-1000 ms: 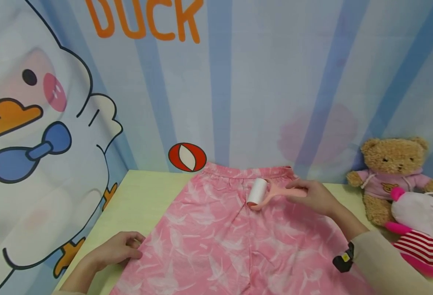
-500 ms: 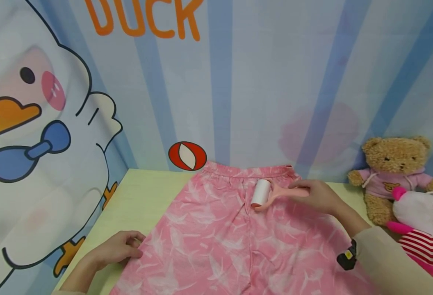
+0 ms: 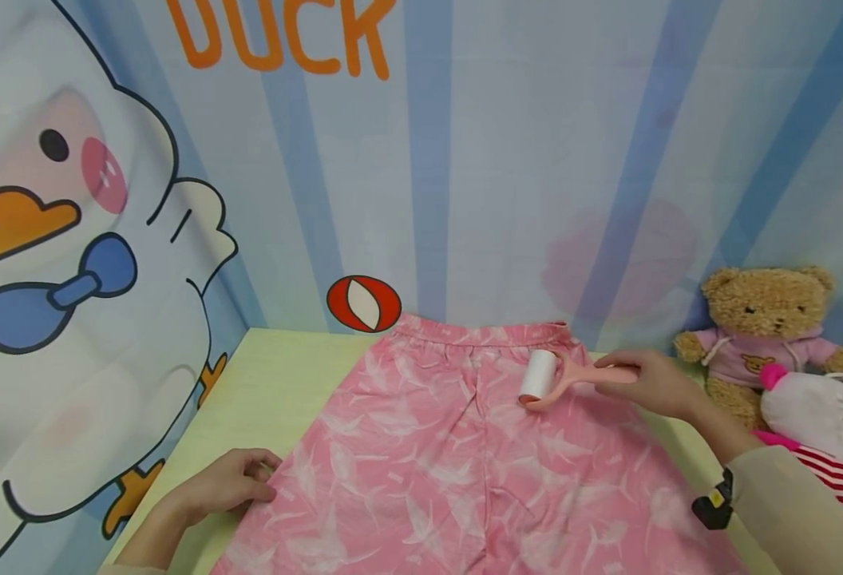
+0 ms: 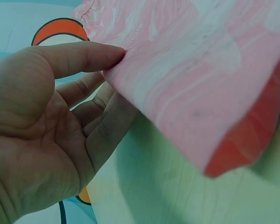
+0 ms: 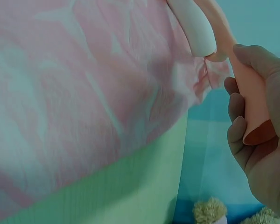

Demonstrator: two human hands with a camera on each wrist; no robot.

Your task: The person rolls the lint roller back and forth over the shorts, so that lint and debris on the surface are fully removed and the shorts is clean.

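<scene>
Pink shorts [image 3: 421,447] with a white leaf-like print lie spread over the table, waistband toward the back wall. My right hand [image 3: 655,385] grips the peach handle of a lint roller [image 3: 539,376]. Its white cylinder rests on the upper right part of the shorts, below the waistband. In the right wrist view, fingers [image 5: 237,107] wrap around that handle. At the left edge of the shorts, my left hand [image 3: 227,481] pinches the fabric between thumb and fingers; the left wrist view shows the thumb [image 4: 91,57] on top and other fingers underneath.
A brown teddy bear [image 3: 766,307] in a pink hoodie sits at the back right. In front of it lies a white and pink plush toy [image 3: 817,415] with red stripes. A duck-printed cloth [image 3: 536,160] covers the walls behind the pale yellow table [image 3: 278,383].
The lint roller and my right hand have shifted to the right across the shorts. My left hand stays at the left edge.
</scene>
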